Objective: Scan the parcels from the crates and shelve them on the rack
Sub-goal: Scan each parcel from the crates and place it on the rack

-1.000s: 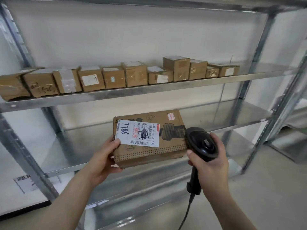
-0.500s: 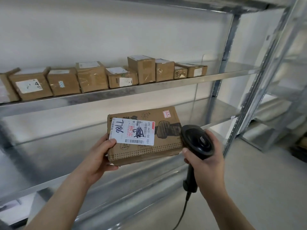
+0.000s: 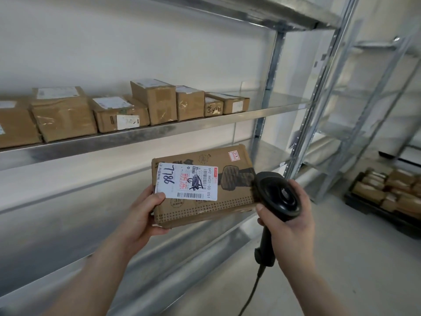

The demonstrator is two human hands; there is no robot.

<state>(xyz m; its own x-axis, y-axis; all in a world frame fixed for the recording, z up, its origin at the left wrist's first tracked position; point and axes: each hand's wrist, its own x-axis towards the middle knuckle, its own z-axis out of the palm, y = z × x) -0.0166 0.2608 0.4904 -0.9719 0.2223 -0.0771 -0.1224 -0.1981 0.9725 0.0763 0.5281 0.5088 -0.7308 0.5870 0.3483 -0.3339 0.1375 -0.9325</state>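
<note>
Before a metal rack (image 3: 268, 115), at about the height of its second shelf: left hand (image 3: 139, 215) gripping a brown cardboard parcel (image 3: 205, 185) by its near left corner, thumb pressed on the edge of the white shipping label (image 3: 186, 181), fingers curled beneath. Held in mid-air, label up, tilted slightly, clear of every shelf. To the right, right hand (image 3: 289, 220) wrapped round a black corded barcode scanner (image 3: 276, 193), its head touching or just beside the parcel's right end, facing away from the label rather than at it.

On the upper shelf, far left: a row of shelved parcels (image 3: 155, 101), with bare shelf to their right. Far right on the floor: a crate (image 3: 385, 195) stacked with more parcels.

Likely risks, judged from this: a one-handed corner grip letting the parcel tip or slip on the lift to the shelf. Thumb over the label edge, near the barcode, possibly spoiling a read. Scanner cord (image 3: 252, 290), hanging down, apt to snag. Shelving without a confirmed scan also possible; whether a scan has registered cannot be told.
</note>
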